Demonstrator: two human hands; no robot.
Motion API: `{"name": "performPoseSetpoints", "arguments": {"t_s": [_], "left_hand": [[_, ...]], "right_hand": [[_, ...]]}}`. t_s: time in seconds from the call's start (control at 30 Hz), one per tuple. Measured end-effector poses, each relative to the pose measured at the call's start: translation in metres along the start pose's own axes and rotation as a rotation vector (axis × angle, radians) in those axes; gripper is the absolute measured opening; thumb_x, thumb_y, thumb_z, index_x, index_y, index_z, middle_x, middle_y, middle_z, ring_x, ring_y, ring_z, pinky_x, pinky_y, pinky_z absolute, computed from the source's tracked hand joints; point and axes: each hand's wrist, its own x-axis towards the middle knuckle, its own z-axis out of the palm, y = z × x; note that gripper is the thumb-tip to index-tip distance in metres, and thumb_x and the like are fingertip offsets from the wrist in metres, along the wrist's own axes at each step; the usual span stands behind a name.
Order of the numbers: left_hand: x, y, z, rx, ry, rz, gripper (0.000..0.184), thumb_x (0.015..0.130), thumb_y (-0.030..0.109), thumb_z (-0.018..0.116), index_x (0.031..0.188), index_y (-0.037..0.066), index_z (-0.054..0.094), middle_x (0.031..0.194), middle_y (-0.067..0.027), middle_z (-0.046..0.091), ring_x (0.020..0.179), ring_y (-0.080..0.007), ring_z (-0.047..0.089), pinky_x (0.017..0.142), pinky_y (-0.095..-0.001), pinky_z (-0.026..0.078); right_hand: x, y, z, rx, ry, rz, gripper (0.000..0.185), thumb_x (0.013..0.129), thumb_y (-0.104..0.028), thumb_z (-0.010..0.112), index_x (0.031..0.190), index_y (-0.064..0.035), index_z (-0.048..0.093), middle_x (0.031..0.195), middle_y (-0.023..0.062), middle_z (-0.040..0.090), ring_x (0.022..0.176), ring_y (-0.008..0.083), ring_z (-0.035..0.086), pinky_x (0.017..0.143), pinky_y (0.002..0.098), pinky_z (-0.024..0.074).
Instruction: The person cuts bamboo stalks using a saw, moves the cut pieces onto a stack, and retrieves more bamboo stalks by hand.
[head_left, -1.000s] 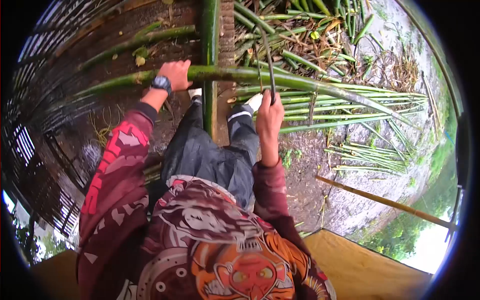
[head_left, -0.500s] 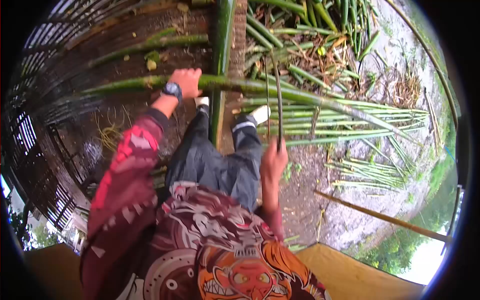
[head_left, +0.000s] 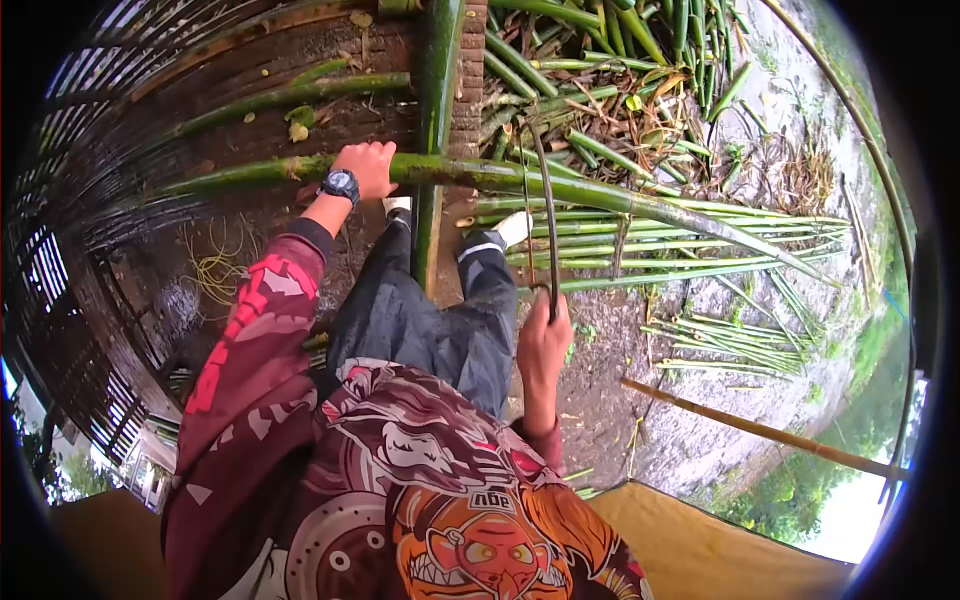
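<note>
A long green bamboo pole (head_left: 465,172) lies crosswise before me, over a thick bamboo rail (head_left: 436,100). My left hand (head_left: 366,170), with a watch on the wrist, is closed over the pole just left of the rail. My right hand (head_left: 544,340) is wrapped around the handle end of a bow saw (head_left: 548,215) with a curved dark frame. Its thin blade crosses the pole to the right of the rail. Whether the blade has cut into the pole, I cannot tell.
Cut bamboo poles (head_left: 690,235) lie in a row on the ground at right. Beyond them are a heap of bamboo pieces (head_left: 620,100) and a smaller bundle (head_left: 735,340). A slatted wooden structure (head_left: 120,300) stands at left. A brown pole (head_left: 760,430) juts in at lower right.
My right hand and the bow saw have moved a little toward my body. The left hand stays on the bamboo pole, and the view has shifted slightly.
</note>
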Motion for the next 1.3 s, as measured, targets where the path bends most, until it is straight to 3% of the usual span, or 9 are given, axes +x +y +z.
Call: {"name": "performPoseSetpoints", "arguments": {"t_s": [0.1,0.23,0.43,0.57,0.73,0.83,1.07,1.13,1.3], "left_hand": [[0.002,-0.001,0.005,0.009,0.024,0.003,0.060,0.072,0.046,0.085,0.109,0.008,0.059,0.097,-0.0155,0.071,0.094,-0.0359,0.072,0.080,-0.0466,0.059],[0.003,-0.005,0.013,-0.021,0.047,0.011,0.061,0.073,0.046,0.084,0.112,0.008,0.060,0.099,-0.0155,0.071,0.094,-0.0346,0.072,0.079,-0.0468,0.059],[0.000,-0.004,0.012,-0.003,0.053,0.035,0.061,0.072,0.047,0.085,0.110,0.007,0.059,0.098,-0.0145,0.072,0.092,-0.0345,0.072,0.077,-0.0466,0.060],[0.005,-0.007,0.011,0.015,0.054,0.039,0.060,0.070,0.048,0.085,0.106,0.007,0.059,0.095,-0.0144,0.071,0.089,-0.0350,0.072,0.076,-0.0475,0.059],[0.023,-0.016,-0.019,-0.053,-0.066,-0.010,0.058,0.071,0.041,0.077,0.116,0.006,0.066,0.101,-0.0196,0.074,0.095,-0.0392,0.072,0.084,-0.0499,0.058],[0.036,-0.017,-0.032,-0.181,-0.307,0.051,0.058,0.065,0.041,0.078,0.111,0.006,0.073,0.096,-0.0229,0.075,0.093,-0.0398,0.072,0.087,-0.0488,0.059],[0.085,-0.059,-0.021,-0.552,-0.803,0.074,0.060,0.055,0.038,0.093,0.097,0.001,0.069,0.092,-0.0099,0.073,0.081,-0.0254,0.066,0.072,-0.0424,0.052],[0.068,-0.061,-0.016,-0.506,-0.246,0.163,0.067,0.057,0.042,0.093,0.103,0.003,0.064,0.097,-0.0084,0.069,0.090,-0.0264,0.064,0.079,-0.0402,0.051],[-0.004,-0.042,-0.004,-0.115,0.514,0.144,0.074,0.075,0.068,0.078,0.118,0.008,0.067,0.109,-0.0077,0.069,0.103,-0.0284,0.063,0.089,-0.0422,0.048]], "right_hand": [[-0.013,-0.003,-0.019,0.052,-0.085,0.094,0.038,0.106,-0.033,0.053,0.109,0.0018,0.066,0.068,0.0135,0.056,0.063,0.0216,0.052,0.058,0.0393,0.0423],[0.073,0.025,0.056,-0.050,-0.025,-0.097,0.034,0.105,-0.030,0.052,0.102,0.0017,0.064,0.084,0.0297,0.065,0.071,0.0452,0.064,0.063,0.0492,0.0492],[0.010,-0.001,0.004,-0.015,-0.043,0.066,0.033,0.105,-0.030,0.052,0.097,-0.0002,0.065,0.067,0.0061,0.052,0.061,0.0143,0.052,0.057,0.0355,0.0431],[0.062,0.011,0.053,0.000,0.025,0.000,0.033,0.105,-0.028,0.051,0.100,0.0030,0.062,0.072,0.0184,0.058,0.064,0.0276,0.056,0.062,0.0437,0.0452],[0.154,-0.060,0.054,0.467,0.148,-0.431,0.023,0.107,-0.019,0.051,0.093,-0.0020,0.059,0.064,-0.0010,0.050,0.056,0.0064,0.047,0.048,0.0283,0.0319],[0.136,-0.136,-0.019,0.836,0.135,-0.938,0.035,0.110,-0.032,0.049,0.086,-0.0063,0.048,0.066,-0.0004,0.043,0.055,0.0111,0.039,0.046,0.0280,0.0280],[0.076,-0.049,-0.026,0.613,0.112,-0.561,0.021,0.106,-0.020,0.047,0.096,-0.0018,0.053,0.068,-0.0014,0.049,0.056,0.0064,0.044,0.051,0.0238,0.0365],[0.056,-0.013,-0.007,0.384,0.048,-0.221,0.026,0.108,-0.026,0.052,0.091,-0.0074,0.053,0.063,-0.0049,0.044,0.053,0.0058,0.042,0.047,0.0245,0.0346],[0.029,0.019,0.021,0.167,0.093,-0.163,0.026,0.106,-0.025,0.056,0.088,-0.0062,0.053,0.059,-0.0038,0.045,0.052,0.0060,0.042,0.048,0.0272,0.0333]]}}
